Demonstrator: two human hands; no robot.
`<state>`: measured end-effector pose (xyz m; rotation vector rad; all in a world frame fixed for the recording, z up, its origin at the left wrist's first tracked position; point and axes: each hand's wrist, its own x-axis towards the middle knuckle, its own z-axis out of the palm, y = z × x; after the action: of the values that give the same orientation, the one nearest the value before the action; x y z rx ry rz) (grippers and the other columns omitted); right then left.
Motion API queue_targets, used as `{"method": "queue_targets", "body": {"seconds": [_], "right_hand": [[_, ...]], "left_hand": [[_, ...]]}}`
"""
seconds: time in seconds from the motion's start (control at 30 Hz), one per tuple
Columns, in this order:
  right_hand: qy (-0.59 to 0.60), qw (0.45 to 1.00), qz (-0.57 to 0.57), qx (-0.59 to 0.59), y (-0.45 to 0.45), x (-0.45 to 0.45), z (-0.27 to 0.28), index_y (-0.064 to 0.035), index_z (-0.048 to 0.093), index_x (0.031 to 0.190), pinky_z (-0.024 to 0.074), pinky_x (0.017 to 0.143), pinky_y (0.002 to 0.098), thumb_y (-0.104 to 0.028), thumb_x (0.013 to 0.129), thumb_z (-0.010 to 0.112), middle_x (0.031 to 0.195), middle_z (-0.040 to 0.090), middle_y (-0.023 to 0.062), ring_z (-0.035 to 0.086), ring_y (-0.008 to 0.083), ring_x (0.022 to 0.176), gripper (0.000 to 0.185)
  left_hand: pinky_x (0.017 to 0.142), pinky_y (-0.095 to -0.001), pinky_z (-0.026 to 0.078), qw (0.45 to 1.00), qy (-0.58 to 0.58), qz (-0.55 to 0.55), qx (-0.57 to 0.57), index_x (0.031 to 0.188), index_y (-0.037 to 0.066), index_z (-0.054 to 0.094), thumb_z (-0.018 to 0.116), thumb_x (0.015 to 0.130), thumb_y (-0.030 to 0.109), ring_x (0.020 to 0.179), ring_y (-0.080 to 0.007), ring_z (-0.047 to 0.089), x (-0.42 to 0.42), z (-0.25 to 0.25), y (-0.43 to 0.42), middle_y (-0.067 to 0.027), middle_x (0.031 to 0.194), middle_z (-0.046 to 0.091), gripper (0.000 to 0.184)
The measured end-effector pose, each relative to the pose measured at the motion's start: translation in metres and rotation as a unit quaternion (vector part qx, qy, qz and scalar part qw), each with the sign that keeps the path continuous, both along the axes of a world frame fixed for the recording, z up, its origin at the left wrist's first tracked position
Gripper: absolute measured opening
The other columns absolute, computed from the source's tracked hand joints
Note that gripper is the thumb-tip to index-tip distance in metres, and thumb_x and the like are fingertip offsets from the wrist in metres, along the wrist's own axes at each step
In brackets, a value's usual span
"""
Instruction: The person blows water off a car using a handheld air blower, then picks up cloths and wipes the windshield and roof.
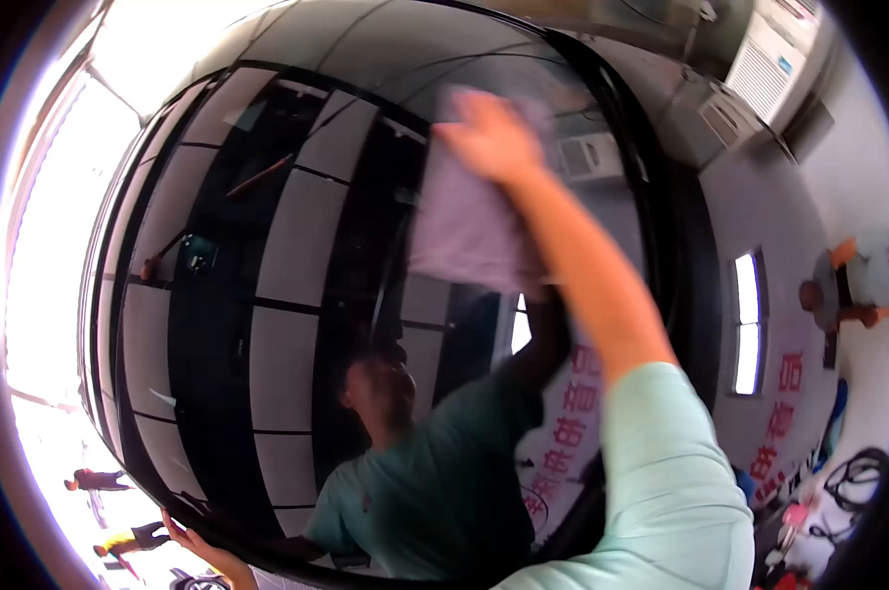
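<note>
A large, dark, glossy curved glass panel (366,236) in a black frame fills the middle and mirrors a person in a green shirt and a tiled pattern. My right hand (488,138) lies over a light purple cloth (469,226) on the upper right part of the glass, pressing it flat; hand and cloth are slightly blurred. The cloth hangs down below the hand. At the lower left, my left hand (203,553) rests at the panel's bottom edge, its fingers partly spread and partly cut off by the edge.
A white air conditioner (774,64) is at the upper right. Another person (832,295) is at the far right near a wall with red lettering. Black cables (857,482) lie lower right. Two people (130,541) are at the lower left, by a bright opening.
</note>
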<state>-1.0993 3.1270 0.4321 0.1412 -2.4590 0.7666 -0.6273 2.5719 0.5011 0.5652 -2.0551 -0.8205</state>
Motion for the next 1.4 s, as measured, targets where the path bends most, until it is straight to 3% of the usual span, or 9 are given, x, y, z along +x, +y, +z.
{"method": "queue_targets", "body": {"seconds": [0.1, 0.2, 0.5, 0.77, 0.8, 0.83, 0.9, 1.17, 1.4], "right_hand": [[-0.134, 0.989, -0.050, -0.031, 0.167, -0.053, -0.109, -0.0100, 0.031, 0.149, 0.0165, 0.117, 0.0389, -0.054, 0.092, 0.044, 0.155, 0.026, 0.0126, 0.022, 0.0269, 0.145, 0.072], [-0.156, 0.985, -0.067, -0.015, 0.218, -0.148, -0.162, -0.0136, 0.029, 0.150, 0.0159, 0.117, 0.0389, -0.055, 0.094, 0.039, 0.157, 0.022, 0.0083, 0.018, 0.0272, 0.146, 0.071], [-0.056, 0.990, 0.088, 0.094, -0.152, -0.236, 0.084, -0.0142, 0.032, 0.148, 0.0179, 0.118, 0.0401, -0.045, 0.093, 0.032, 0.157, 0.024, 0.0053, 0.021, 0.0246, 0.145, 0.064], [-0.003, 0.977, 0.201, 0.072, -0.307, -0.136, 0.147, -0.0123, 0.028, 0.150, 0.0123, 0.118, 0.0404, -0.055, 0.094, 0.031, 0.158, 0.021, 0.0050, 0.017, 0.0229, 0.146, 0.071], [0.022, 0.969, 0.240, 0.052, -0.310, -0.137, 0.145, -0.0197, 0.022, 0.152, 0.0102, 0.118, 0.0483, -0.054, 0.084, 0.061, 0.151, 0.034, 0.0168, 0.027, 0.0222, 0.143, 0.085], [0.018, 0.967, 0.250, 0.055, -0.316, -0.135, 0.138, -0.0197, 0.022, 0.152, 0.0102, 0.118, 0.0483, -0.054, 0.084, 0.061, 0.151, 0.034, 0.0168, 0.027, 0.0222, 0.143, 0.085], [0.079, 0.953, 0.265, 0.127, -0.313, -0.078, 0.136, -0.0110, 0.030, 0.149, 0.0139, 0.118, 0.0417, -0.055, 0.094, 0.031, 0.157, 0.024, 0.0070, 0.018, 0.0244, 0.146, 0.070], [0.194, 0.903, 0.368, 0.109, -0.375, 0.105, 0.138, -0.0002, 0.036, 0.143, 0.0179, 0.117, 0.0429, -0.053, 0.093, 0.040, 0.152, 0.031, 0.0150, 0.026, 0.0286, 0.142, 0.073], [0.206, 0.801, 0.533, 0.181, -0.391, 0.179, 0.152, -0.0110, 0.037, 0.145, 0.0143, 0.118, 0.0437, -0.055, 0.092, 0.042, 0.154, 0.029, 0.0093, 0.022, 0.0272, 0.144, 0.069]], "left_hand": [[0.116, -0.0410, 0.019, 0.995, -0.059, 0.031, -0.073, 0.145, 0.003, 0.030, 0.032, 0.099, 0.033, 0.140, -0.0282, 0.027, -0.001, -0.001, 0.008, -0.0131, 0.150, 0.030, 0.055], [0.117, -0.0383, 0.012, 0.975, -0.130, 0.053, -0.169, 0.145, 0.005, 0.031, 0.029, 0.103, 0.032, 0.142, -0.0248, 0.024, -0.006, 0.002, 0.028, -0.0108, 0.152, 0.029, 0.051], [0.117, -0.0406, 0.014, 0.984, -0.102, 0.006, -0.144, 0.143, 0.002, 0.031, 0.027, 0.101, 0.030, 0.142, -0.0291, 0.024, 0.000, 0.001, 0.037, -0.0151, 0.152, 0.028, 0.051], [0.117, -0.0386, 0.011, 0.986, -0.083, -0.045, -0.141, 0.141, 0.001, 0.034, 0.030, 0.099, 0.032, 0.142, -0.0270, 0.024, 0.000, 0.006, 0.038, -0.0143, 0.150, 0.032, 0.053], [0.117, -0.0392, 0.011, 0.982, -0.100, -0.037, -0.157, 0.140, 0.001, 0.036, 0.031, 0.098, 0.031, 0.141, -0.0283, 0.025, 0.001, 0.009, 0.040, -0.0150, 0.149, 0.033, 0.052], [0.117, -0.0404, 0.011, 0.979, -0.110, -0.025, -0.168, 0.139, 0.001, 0.038, 0.032, 0.098, 0.031, 0.142, -0.0288, 0.024, 0.002, 0.010, 0.041, -0.0155, 0.149, 0.035, 0.051], [0.117, -0.0417, 0.011, 0.974, -0.131, -0.009, -0.184, 0.138, 0.002, 0.039, 0.032, 0.098, 0.031, 0.142, -0.0292, 0.024, -0.001, 0.017, 0.048, -0.0156, 0.149, 0.034, 0.050], [0.115, -0.0460, 0.013, 0.968, -0.132, -0.015, -0.213, 0.131, 0.004, 0.048, 0.035, 0.099, 0.030, 0.142, -0.0318, 0.023, 0.000, 0.032, 0.056, -0.0135, 0.145, 0.039, 0.044], [0.116, -0.0418, 0.011, 0.966, -0.129, -0.010, -0.225, 0.134, 0.005, 0.046, 0.033, 0.100, 0.031, 0.142, -0.0291, 0.022, 0.013, 0.035, 0.041, -0.0114, 0.146, 0.037, 0.044]]}}
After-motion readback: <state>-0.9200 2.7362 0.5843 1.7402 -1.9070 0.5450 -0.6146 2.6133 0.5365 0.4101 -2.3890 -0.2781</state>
